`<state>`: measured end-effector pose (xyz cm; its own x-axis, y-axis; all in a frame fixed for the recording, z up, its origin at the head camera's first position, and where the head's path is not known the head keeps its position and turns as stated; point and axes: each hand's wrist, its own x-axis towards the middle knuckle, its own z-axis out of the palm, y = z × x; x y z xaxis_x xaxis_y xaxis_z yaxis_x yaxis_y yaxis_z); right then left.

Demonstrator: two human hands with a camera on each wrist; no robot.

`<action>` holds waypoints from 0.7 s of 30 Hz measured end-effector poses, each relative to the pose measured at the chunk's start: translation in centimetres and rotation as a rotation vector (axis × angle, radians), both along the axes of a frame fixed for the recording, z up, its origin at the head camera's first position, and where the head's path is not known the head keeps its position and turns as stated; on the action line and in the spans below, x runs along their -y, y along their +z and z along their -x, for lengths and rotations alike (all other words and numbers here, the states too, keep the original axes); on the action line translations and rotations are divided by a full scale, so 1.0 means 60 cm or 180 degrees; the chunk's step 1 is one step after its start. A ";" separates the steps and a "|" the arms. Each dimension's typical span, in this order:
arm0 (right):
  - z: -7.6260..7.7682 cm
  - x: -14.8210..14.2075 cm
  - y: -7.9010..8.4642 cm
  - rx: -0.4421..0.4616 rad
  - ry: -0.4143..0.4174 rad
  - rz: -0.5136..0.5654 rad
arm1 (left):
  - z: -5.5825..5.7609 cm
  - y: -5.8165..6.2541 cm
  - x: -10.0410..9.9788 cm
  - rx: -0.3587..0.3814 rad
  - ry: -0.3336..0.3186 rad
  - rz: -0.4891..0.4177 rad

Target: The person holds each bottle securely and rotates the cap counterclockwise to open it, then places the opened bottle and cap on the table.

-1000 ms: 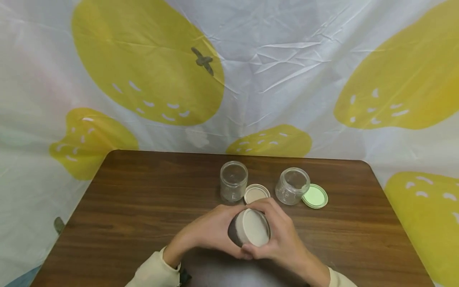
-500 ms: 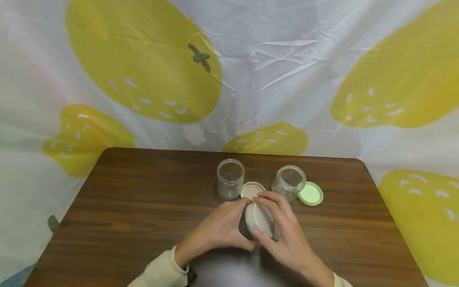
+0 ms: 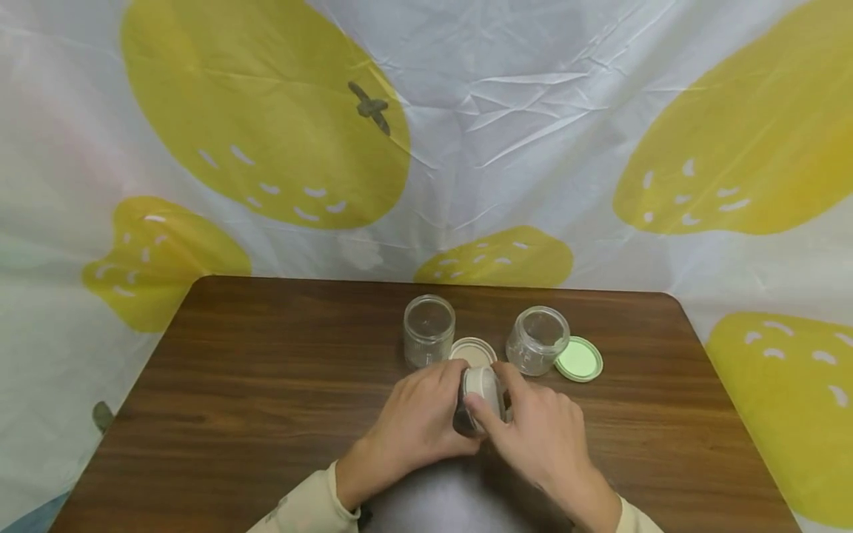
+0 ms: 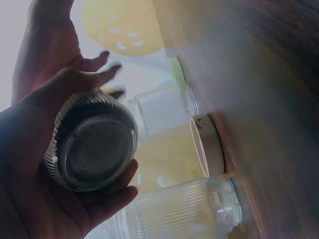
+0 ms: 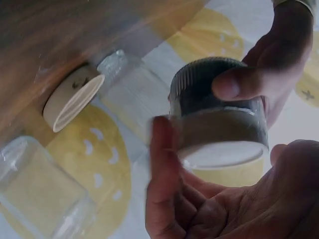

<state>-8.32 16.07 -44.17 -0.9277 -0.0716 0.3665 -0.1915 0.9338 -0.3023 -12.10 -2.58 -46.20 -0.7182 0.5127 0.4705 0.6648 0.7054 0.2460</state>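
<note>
My left hand (image 3: 416, 418) grips the body of a small ribbed glass jar (image 3: 463, 416), dark inside, with its thumb and fingers wrapped round the side. In the left wrist view the round base of the jar (image 4: 99, 149) faces the camera. A pale beige lid (image 3: 485, 385) caps the jar, which is tipped so that the lid points toward the right. Curled round this lid is my right hand (image 3: 543, 429), thumb at the near edge in the head view. The right wrist view shows its fingers beside the lid (image 5: 224, 130).
Behind the hands on the brown wooden table (image 3: 286, 385) stand two uncovered clear jars, a taller one (image 3: 429, 346) at left and a shorter one (image 3: 532, 357) at right. A beige lid (image 3: 474, 349) lies between them, and a green lid (image 3: 579, 360) beside the shorter jar.
The held jar has tipped further, its lid turning from facing upward to facing right. Both hands have shifted slightly right, and the right hand has changed its hold on the lid.
</note>
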 end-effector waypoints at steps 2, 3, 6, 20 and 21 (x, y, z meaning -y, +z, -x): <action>0.001 0.003 0.000 0.0139 -0.0061 -0.0042 | -0.001 0.000 -0.001 -0.0074 0.0048 0.0003; 0.002 0.004 0.000 0.0177 -0.0068 -0.0034 | -0.001 -0.001 -0.001 -0.0105 0.0070 0.0006; 0.005 0.008 -0.006 0.0195 -0.0059 0.0034 | -0.004 -0.001 -0.002 -0.0150 0.0094 0.0009; 0.020 0.006 -0.030 -0.0283 0.0163 0.0533 | -0.011 0.001 0.005 0.0270 0.0083 -0.0204; 0.021 0.006 -0.030 -0.0314 0.0190 0.0552 | -0.011 0.001 0.005 0.0252 0.0083 -0.0224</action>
<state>-9.57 15.73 -45.97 -0.8827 -0.0532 0.4669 -0.2815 0.8554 -0.4348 -11.43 -2.87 -46.15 -0.7672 0.4610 0.4460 0.6229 0.7014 0.3466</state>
